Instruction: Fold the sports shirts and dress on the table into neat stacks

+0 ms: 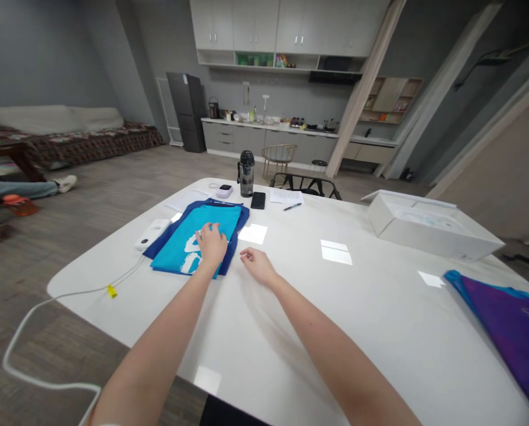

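While the left grip (212,242) lies palm down on the bright blue shirt (176,248), its fingers are apart and clamp nothing. The shirt has white print and lies flat on top of a dark blue shirt (243,222), near the far left part of the white bench (318,313). Just to the right of both shirts, the right grip (259,264) is loosely curled with nothing visible in it; I cannot tell whether its fingertips meet. A white device (151,235) with a cord sits at the left edge of the shirts. Beyond them stand a dark bottle (247,176) and, beside it, a black phone (258,200), with a pen (292,206) near a printed sheet (282,196). Farther right are an open white box (437,236) and a purple cloth (508,325)
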Demonstrator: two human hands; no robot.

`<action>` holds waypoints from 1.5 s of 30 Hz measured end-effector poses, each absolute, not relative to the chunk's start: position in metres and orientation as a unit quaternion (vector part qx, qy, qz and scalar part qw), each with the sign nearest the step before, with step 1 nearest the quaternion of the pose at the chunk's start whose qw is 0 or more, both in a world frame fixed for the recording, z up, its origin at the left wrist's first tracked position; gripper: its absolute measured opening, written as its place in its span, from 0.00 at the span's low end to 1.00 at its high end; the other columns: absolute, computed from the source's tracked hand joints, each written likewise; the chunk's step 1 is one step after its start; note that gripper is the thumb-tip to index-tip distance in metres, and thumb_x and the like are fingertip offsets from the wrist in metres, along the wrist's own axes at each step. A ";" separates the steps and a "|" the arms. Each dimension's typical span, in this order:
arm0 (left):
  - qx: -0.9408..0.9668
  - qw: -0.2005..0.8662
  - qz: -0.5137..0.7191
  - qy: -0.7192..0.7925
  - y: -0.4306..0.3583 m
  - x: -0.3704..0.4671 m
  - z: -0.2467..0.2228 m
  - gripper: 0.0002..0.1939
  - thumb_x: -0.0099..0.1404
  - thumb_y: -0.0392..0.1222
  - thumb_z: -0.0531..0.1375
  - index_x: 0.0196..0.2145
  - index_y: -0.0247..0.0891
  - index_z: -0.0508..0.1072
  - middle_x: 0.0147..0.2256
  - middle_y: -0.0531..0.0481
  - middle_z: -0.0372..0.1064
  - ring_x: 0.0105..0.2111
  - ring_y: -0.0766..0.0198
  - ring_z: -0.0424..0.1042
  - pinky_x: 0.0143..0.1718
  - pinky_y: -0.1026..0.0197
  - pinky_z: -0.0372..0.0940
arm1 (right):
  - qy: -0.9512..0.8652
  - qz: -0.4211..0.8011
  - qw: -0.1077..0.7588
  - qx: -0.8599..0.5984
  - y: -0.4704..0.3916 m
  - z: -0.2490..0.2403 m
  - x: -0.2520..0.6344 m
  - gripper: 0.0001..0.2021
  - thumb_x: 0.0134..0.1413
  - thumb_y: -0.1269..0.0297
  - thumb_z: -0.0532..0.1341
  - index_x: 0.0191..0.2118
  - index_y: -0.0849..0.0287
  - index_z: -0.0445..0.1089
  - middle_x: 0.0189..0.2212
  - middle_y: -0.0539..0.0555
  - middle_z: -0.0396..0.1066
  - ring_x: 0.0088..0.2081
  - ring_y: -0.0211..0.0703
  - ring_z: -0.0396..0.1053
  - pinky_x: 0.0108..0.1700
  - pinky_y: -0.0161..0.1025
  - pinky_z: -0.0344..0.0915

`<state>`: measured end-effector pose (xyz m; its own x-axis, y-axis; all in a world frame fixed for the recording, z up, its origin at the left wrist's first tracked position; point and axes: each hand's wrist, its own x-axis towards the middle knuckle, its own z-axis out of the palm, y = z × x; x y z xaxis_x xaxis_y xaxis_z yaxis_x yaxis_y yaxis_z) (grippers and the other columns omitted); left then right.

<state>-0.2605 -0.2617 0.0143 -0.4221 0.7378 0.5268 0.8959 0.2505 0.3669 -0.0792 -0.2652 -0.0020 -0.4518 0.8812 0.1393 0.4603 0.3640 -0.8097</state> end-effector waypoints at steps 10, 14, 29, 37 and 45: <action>-0.481 0.085 -0.228 -0.842 -0.250 -0.321 0.022 0.16 0.74 0.41 0.46 0.44 0.38 0.73 0.48 0.37 0.71 0.51 0.45 0.67 0.51 0.43 0.59 | -0.789 0.354 0.277 -0.419 -0.291 0.004 -0.040 0.11 0.61 0.63 0.58 0.44 0.56 0.76 0.35 0.52 0.76 0.34 0.40 0.71 0.40 0.37 0.64; -0.535 0.102 -0.271 -0.794 -0.253 -0.284 0.030 0.15 0.75 0.41 0.46 0.47 0.40 0.71 0.48 0.39 0.71 0.50 0.49 0.68 0.56 0.46 0.55 | -0.771 0.358 0.286 -0.442 -0.300 0.012 -0.005 0.12 0.61 0.60 0.58 0.44 0.56 0.76 0.36 0.53 0.77 0.34 0.41 0.70 0.39 0.38 0.64; -0.831 -0.206 -0.236 -0.460 -0.321 0.002 0.003 0.13 0.73 0.37 0.49 0.44 0.47 0.71 0.47 0.49 0.72 0.57 0.56 0.66 0.67 0.29 0.35 | -0.667 0.308 0.338 -0.588 -0.310 0.011 0.204 0.15 0.57 0.55 0.57 0.43 0.58 0.75 0.40 0.55 0.78 0.38 0.46 0.73 0.46 0.43 0.68; -0.863 -0.314 -0.235 -0.320 -0.371 0.060 0.019 0.11 0.72 0.49 0.53 0.40 0.56 0.76 0.43 0.50 0.76 0.48 0.61 0.74 0.68 0.51 0.50 | -0.674 0.205 0.380 -0.600 -0.315 0.016 0.254 0.13 0.54 0.61 0.60 0.43 0.59 0.76 0.45 0.58 0.75 0.41 0.46 0.72 0.49 0.43 0.67; -0.646 -0.056 -0.206 -0.733 -0.290 0.003 0.001 0.31 0.70 0.62 0.51 0.64 0.45 0.65 0.69 0.35 0.50 0.70 0.34 0.43 0.62 0.21 0.36 | -0.713 0.322 0.274 -0.559 -0.338 0.017 0.248 0.13 0.55 0.55 0.65 0.41 0.57 0.78 0.35 0.53 0.78 0.38 0.45 0.73 0.42 0.39 0.65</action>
<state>0.0031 -0.2895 0.0013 -0.1583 0.9702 0.1834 0.9237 0.0799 0.3748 0.2482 -0.3383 0.0167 -0.2248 0.9739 0.0317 0.6204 0.1681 -0.7661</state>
